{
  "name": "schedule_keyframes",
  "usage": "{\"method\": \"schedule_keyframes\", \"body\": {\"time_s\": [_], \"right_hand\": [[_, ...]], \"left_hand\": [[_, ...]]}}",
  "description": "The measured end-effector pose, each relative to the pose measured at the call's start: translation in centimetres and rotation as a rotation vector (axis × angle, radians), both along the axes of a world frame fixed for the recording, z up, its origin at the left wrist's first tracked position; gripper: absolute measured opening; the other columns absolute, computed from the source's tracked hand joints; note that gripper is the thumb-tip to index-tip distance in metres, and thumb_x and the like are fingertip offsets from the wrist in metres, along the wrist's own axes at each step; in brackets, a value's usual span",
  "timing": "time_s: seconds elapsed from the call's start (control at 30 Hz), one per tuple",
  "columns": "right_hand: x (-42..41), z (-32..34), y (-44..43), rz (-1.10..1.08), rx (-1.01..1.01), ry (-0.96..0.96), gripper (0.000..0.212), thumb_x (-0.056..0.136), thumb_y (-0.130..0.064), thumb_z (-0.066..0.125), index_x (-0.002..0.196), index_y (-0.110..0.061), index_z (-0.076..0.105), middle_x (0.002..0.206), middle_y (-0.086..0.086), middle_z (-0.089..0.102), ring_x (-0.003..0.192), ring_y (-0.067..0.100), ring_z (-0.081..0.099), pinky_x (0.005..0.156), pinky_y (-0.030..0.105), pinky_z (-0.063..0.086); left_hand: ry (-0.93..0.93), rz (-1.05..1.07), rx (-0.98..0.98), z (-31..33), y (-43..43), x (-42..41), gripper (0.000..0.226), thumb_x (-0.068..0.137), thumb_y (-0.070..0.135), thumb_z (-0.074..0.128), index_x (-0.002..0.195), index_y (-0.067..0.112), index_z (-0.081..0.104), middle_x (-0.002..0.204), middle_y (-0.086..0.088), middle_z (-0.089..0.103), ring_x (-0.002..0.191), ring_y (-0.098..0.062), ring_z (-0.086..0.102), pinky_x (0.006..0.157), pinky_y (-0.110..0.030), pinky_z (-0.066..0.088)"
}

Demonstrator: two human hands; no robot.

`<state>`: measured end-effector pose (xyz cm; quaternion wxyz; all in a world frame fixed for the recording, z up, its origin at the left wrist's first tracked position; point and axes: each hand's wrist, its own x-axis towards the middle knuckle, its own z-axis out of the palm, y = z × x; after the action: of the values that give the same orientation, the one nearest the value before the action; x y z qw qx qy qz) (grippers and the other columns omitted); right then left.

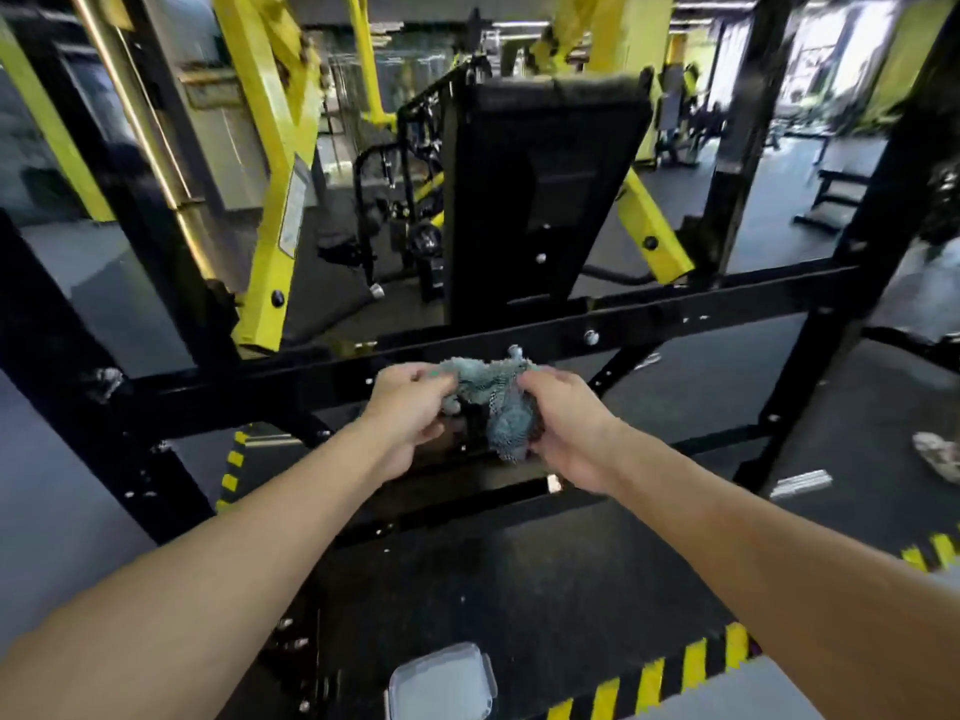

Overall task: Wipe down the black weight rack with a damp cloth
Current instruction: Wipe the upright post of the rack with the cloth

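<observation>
Both hands are clamped on one thing, the blue-grey cloth [493, 402], which is bunched into a crumpled wad between them. The left hand [410, 413] has its grip pinched on the cloth's upper left edge, fingers curled in toward the thumb. The right hand [566, 423] has its grip curled round the right side, where a fold hangs down beside the palm.

The cloth is held up off any surface, just in front of the crossbar [675, 317] of the black weight rack [795, 397]; whether it touches the bar cannot be told. The bar runs across the view, rising to the right, with bolt heads along it, and meets black uprights at either end.

Beyond it stands a black back pad [550, 189] on a yellow machine frame [270, 200]. Below the forearms lies a dark platform [519, 579] edged with yellow-and-black hazard stripes [675, 667], and at the bottom edge sits a clear plastic container [441, 683]. Far to the right — on the dark floor [857, 407] — lies a pale crumpled rag [940, 457].
</observation>
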<state>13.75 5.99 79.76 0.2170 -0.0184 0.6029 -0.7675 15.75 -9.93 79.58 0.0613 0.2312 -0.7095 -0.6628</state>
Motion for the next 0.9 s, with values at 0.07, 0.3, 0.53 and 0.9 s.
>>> {"method": "schedule_keyframes", "body": {"time_s": [0.07, 0.3, 0.53, 0.9], "right_hand": [[0.1, 3.9, 0.3, -0.032, -0.069, 0.042, 0.02, 0.101, -0.008, 0.04, 0.099, -0.008, 0.06, 0.089, 0.013, 0.065, 0.07, 0.023, 0.062, 0.056, 0.029, 0.051], [0.7, 14.3, -3.4, -0.008, -0.086, 0.186, 0.041, 0.088, 0.012, 0.031, 0.115, -0.005, 0.058, 0.097, 0.019, 0.067, 0.076, 0.027, 0.066, 0.068, 0.034, 0.055], [2.5, 19.3, -8.4, 0.054, 0.075, 0.351, 0.017, 0.089, -0.006, 0.06, 0.105, 0.0, 0.061, 0.103, 0.023, 0.064, 0.092, 0.032, 0.061, 0.092, 0.048, 0.051], [3.1, 24.0, -14.5, -0.165, 0.323, 0.514, 0.028, 0.088, -0.027, 0.064, 0.097, -0.001, 0.071, 0.091, 0.014, 0.069, 0.078, 0.022, 0.061, 0.07, 0.032, 0.047]], "left_hand": [[0.046, 0.104, -0.031, 3.2, -0.4, -0.2, 0.003, 0.095, 0.019, 0.062, 0.094, 0.02, 0.06, 0.091, -0.006, 0.061, 0.077, -0.02, 0.054, 0.063, -0.03, 0.041], [-0.281, -0.206, 0.425, 12.8, -1.9, 1.4, 0.057, 0.096, 0.05, 0.046, 0.12, -0.001, 0.055, 0.113, -0.021, 0.065, 0.101, -0.038, 0.064, 0.088, -0.043, 0.047], [-0.053, -0.398, 0.464, 18.4, -6.0, 2.6, 0.052, 0.098, 0.052, 0.044, 0.12, 0.007, 0.058, 0.112, -0.021, 0.07, 0.11, -0.039, 0.065, 0.095, -0.049, 0.049], [0.328, -0.348, 0.299, 22.5, -11.2, 3.3, 0.021, 0.099, 0.014, 0.058, 0.113, 0.03, 0.058, 0.085, -0.003, 0.07, 0.088, -0.025, 0.066, 0.093, -0.048, 0.054]]}}
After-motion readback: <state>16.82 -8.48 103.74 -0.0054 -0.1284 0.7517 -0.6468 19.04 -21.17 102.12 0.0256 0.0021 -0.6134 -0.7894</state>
